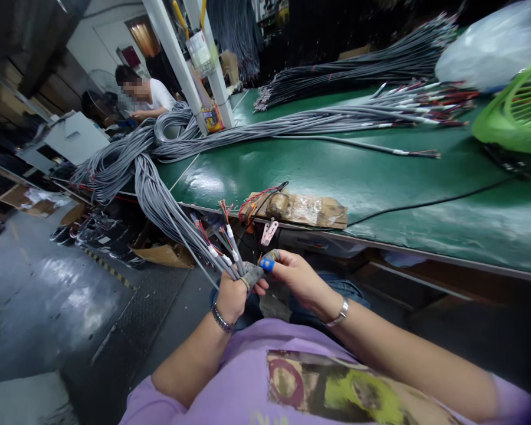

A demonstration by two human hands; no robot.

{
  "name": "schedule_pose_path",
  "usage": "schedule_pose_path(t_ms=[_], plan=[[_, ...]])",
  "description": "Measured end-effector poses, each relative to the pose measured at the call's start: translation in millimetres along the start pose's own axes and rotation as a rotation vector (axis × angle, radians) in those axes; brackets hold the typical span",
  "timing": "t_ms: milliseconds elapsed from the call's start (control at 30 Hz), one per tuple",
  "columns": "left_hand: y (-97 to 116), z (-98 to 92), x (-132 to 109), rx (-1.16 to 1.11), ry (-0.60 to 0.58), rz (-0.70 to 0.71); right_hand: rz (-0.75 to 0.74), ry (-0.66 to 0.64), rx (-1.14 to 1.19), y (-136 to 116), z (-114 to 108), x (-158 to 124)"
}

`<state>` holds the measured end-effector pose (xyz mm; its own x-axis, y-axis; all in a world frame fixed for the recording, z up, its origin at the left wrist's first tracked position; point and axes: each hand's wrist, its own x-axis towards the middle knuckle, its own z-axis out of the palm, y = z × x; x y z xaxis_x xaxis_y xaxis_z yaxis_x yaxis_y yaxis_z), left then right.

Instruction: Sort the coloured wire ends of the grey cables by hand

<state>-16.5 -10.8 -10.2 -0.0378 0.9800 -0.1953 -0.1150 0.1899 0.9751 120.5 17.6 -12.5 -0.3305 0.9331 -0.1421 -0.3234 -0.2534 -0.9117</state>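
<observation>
Green bench (318, 165), taped board (305, 209); left hand (230, 298) fingers grip grey cables (168, 206); right hand (298, 277) fingers pinched.

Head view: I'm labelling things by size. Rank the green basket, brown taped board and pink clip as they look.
1. green basket, largest though cut off by the frame edge.
2. brown taped board, longer but much thinner.
3. pink clip, far smallest.

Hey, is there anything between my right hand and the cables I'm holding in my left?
Nothing visible. The left hand grips the cables just below their stripped ends. The right hand is right beside it, fingertips close to the left's fingers, with only open air between.
</observation>
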Motion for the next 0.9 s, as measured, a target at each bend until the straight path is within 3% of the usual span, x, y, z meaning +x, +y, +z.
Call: schedule_pose_path(t_ms=[200,367,500,633,900], plan=[[1,0.2,1,-0.035,-0.004,0.029,0.075,0.094,0.201,6,0,2],[9,-7.0,4,-0.047,-0.08,-0.029,0.143,0.137,0.418,0,-18,15],[18,-8.0,8,-0.036,-0.169,-0.088,0.203,0.052,0.429,-10,-26,29],[27,-1.3,16,-0.03,-0.194,-0.092,0.153,-0.052,0.385,-18,-20,39],[26,4.8,29,-0.076,-0.264,-0.154,0.09,-0.006,0.486,-12,-13,46]])
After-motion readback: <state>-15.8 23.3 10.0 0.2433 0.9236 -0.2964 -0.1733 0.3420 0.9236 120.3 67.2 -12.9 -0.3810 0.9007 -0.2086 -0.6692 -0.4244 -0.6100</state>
